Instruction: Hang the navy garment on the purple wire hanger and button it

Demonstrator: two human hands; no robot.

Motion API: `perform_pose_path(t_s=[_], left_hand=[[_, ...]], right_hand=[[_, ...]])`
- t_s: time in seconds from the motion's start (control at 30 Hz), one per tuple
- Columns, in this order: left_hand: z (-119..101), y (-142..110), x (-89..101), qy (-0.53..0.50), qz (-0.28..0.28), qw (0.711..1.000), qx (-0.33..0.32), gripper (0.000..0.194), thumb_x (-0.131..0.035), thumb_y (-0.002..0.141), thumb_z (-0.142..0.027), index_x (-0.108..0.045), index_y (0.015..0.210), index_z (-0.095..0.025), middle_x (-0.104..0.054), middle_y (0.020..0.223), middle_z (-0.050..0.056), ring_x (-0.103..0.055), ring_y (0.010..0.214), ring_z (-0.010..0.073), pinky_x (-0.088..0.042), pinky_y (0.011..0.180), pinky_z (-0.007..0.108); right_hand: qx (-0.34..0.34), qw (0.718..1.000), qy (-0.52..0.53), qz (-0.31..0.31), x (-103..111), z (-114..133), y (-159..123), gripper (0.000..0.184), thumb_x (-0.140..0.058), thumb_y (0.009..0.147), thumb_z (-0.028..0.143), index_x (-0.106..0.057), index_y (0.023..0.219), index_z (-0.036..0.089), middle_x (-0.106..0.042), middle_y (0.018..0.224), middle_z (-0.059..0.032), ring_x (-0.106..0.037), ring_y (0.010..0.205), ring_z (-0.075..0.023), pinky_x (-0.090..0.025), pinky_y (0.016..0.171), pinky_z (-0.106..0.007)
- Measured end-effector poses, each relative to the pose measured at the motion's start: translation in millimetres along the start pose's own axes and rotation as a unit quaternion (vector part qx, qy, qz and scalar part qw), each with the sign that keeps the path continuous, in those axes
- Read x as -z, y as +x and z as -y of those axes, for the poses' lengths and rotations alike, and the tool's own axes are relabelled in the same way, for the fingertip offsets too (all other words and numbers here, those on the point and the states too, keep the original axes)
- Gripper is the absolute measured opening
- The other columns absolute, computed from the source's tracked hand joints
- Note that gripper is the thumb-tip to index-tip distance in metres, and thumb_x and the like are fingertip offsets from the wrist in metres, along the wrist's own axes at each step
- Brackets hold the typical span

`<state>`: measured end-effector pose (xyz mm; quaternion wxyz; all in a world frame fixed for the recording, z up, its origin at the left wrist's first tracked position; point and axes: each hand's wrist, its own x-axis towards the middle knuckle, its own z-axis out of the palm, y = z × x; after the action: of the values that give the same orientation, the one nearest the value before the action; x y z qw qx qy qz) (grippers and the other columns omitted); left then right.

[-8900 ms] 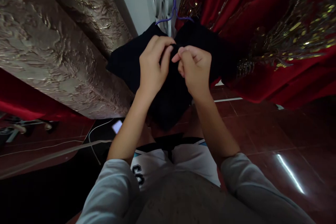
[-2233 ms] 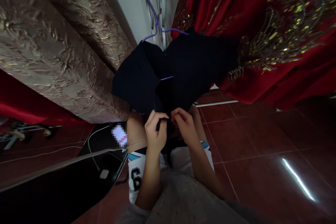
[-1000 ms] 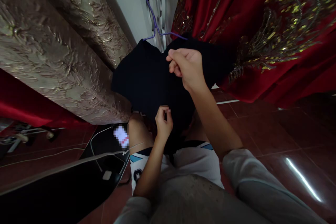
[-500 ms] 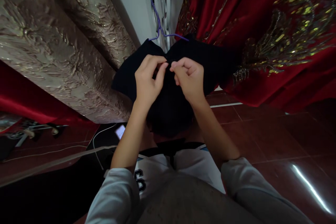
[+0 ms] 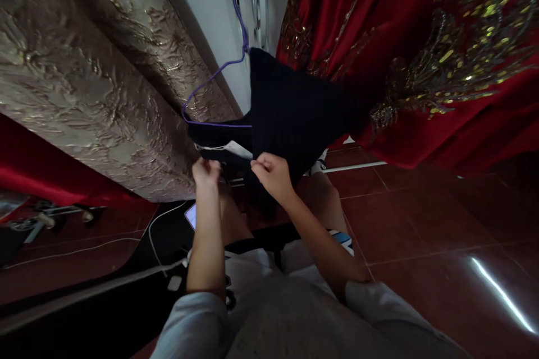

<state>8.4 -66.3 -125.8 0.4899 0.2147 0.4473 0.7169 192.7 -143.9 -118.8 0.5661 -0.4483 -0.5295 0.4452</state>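
Note:
A dark garment [image 5: 290,106] hangs from a purple hanger [image 5: 219,70], whose left arm is bare outside the cloth. Its right part is covered by the fabric. My left hand [image 5: 206,171] is closed on the garment's edge at lower left, fingertips partly hidden. With thumb and finger, my right hand [image 5: 272,176] pinches the same opening's edge farther right. Between my hands and the hanger bar the garment gapes, and a white strip [image 5: 238,149] shows inside it.
A beige embossed curtain [image 5: 138,95] hangs on the left, and red cloth with gold sequins [image 5: 463,67] on the right. Behind stands a white metal rack [image 5: 255,11]. A lit phone [image 5: 191,216] and a white cable [image 5: 152,241] lie on a black surface at lower left.
Both hands have come down toward me and moved apart, the left one outward. The garment's left shoulder has slipped off the hanger, which now tilts to the left with its arm exposed.

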Motion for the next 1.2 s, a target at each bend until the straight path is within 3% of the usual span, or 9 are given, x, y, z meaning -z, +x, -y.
perform_pose_path(t_s=[0.13,0.27,0.37,0.47,0.6,0.73,0.9,1.03,1.2], left_hand=[[47,-31,25.9,-0.042,-0.013,0.995,0.091,0.029,-0.037,0.096,-0.002,-0.064,0.093,-0.012,-0.067,0.071,0.005,-0.066,0.065,0.0105,-0.054,0.070,0.019],[45,-51,21.2,-0.078,0.043,0.992,0.086,0.010,-0.060,0.093,-0.017,-0.066,0.086,-0.016,-0.071,0.081,0.003,-0.067,0.070,0.0108,-0.056,0.074,0.021],[32,-70,-1.1,-0.027,0.170,0.985,0.001,0.009,-0.075,0.087,-0.028,-0.072,0.091,-0.021,-0.071,0.091,0.002,-0.068,0.081,0.0131,-0.055,0.077,0.024],[23,-92,-26.8,0.131,0.242,0.952,-0.134,0.016,-0.079,0.086,-0.038,-0.075,0.092,-0.023,-0.070,0.093,0.003,-0.066,0.088,0.0163,-0.054,0.084,0.028],[15,-100,-37.7,0.267,0.231,0.884,-0.306,0.026,-0.072,0.092,-0.049,-0.074,0.093,-0.023,-0.065,0.098,0.005,-0.062,0.101,0.0204,-0.049,0.098,0.034],[20,-82,-13.3,0.261,0.309,0.898,-0.176,0.061,-0.037,0.098,-0.074,-0.070,0.105,-0.023,-0.068,0.099,0.009,-0.065,0.106,0.0249,-0.053,0.097,0.038],[41,-73,24.7,0.402,0.443,0.801,-0.034,0.036,-0.077,0.082,-0.055,-0.071,0.079,-0.020,-0.069,0.075,0.006,-0.067,0.073,0.0253,-0.057,0.070,0.035],[36,-58,52.2,0.462,0.393,0.793,-0.055,0.022,-0.082,0.076,-0.040,-0.071,0.072,-0.020,-0.068,0.068,0.004,-0.062,0.061,0.0226,-0.050,0.061,0.031],[-14,-17,65.6,0.480,0.268,0.823,-0.142,0.025,-0.072,0.074,-0.031,-0.059,0.055,-0.021,-0.057,0.061,0.004,-0.050,0.065,0.0214,-0.043,0.067,0.030]], right_hand=[[-0.080,0.993,0.064,-0.051,24,-23,-30,0.032,-0.065,0.081,0.040,-0.052,0.061,0.020,-0.045,0.047,0.0051,-0.039,0.046,-0.0079,-0.028,0.048,-0.024],[-0.100,0.991,0.021,-0.087,46,-43,-45,0.033,-0.069,0.080,0.048,-0.057,0.062,0.023,-0.050,0.052,0.0023,-0.047,0.051,-0.0126,-0.038,0.053,-0.029],[-0.050,0.994,-0.035,-0.086,45,-40,-41,0.028,-0.077,0.075,0.049,-0.066,0.084,0.025,-0.068,0.082,-0.0025,-0.063,0.079,-0.0204,-0.051,0.074,-0.036],[0.042,0.997,-0.065,0.010,36,-26,-30,0.061,-0.081,0.074,0.042,-0.059,0.127,0.023,-0.065,0.129,-0.0090,-0.062,0.117,-0.0262,-0.049,0.102,-0.040],[0.046,0.984,-0.054,0.160,32,-2,-10,0.023,-0.050,0.092,0.031,-0.067,0.105,0.021,-0.072,0.104,-0.0048,-0.067,0.098,-0.0228,-0.053,0.092,-0.039],[0.121,0.976,-0.063,0.170,37,19,29,0.022,-0.048,0.084,0.018,-0.069,0.091,0.022,-0.072,0.094,-0.0010,-0.067,0.094,-0.0201,-0.054,0.093,-0.035],[0.198,0.978,-0.056,0.029,24,14,98,0.034,-0.052,0.084,0.017,-0.066,0.115,0.021,-0.068,0.126,-0.0055,-0.060,0.124,-0.0180,-0.043,0.114,-0.033],[0.124,0.988,-0.087,-0.008,34,2,123,0.016,-0.054,0.091,0.032,-0.061,0.084,0.019,-0.066,0.085,-0.0027,-0.061,0.085,-0.0164,-0.052,0.086,-0.030],[0.153,0.974,-0.150,-0.074,88,30,111,0.039,-0.061,0.085,0.032,-0.036,0.057,0.021,-0.031,0.056,0.0037,-0.031,0.056,-0.0092,-0.028,0.049,-0.024]])
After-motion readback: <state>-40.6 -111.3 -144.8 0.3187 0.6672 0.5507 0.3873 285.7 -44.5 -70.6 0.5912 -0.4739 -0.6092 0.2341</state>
